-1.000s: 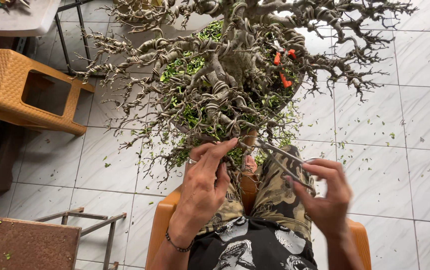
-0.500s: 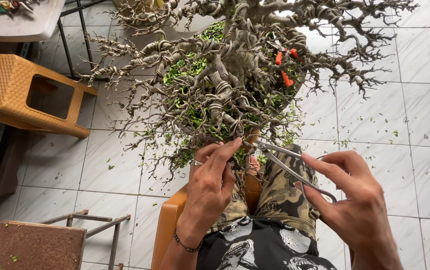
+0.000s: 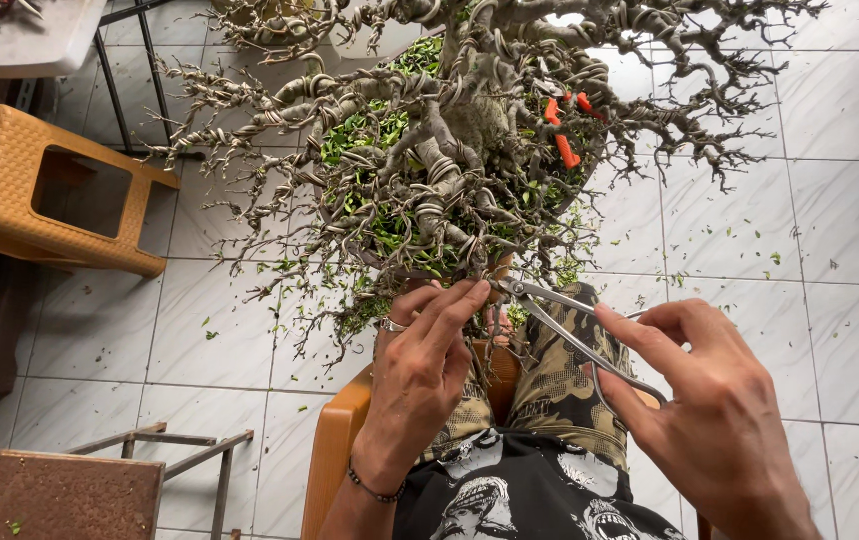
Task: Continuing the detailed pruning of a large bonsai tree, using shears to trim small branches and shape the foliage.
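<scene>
We look down on our left hand (image 3: 428,362), fingers stretched up to the low twigs of a wired bonsai tree (image 3: 460,150), a ring on one finger and a bead bracelet (image 3: 375,490) at the wrist. Our right hand (image 3: 715,420) holds long metal shears (image 3: 570,330), their tips at the same twigs, apparently just apart. Orange-handled cutters (image 3: 565,135) lie among the branches. Green clippings (image 3: 780,258) dot the white tiled floor (image 3: 830,200). An orange plastic stool (image 3: 10,190) stands left.
</scene>
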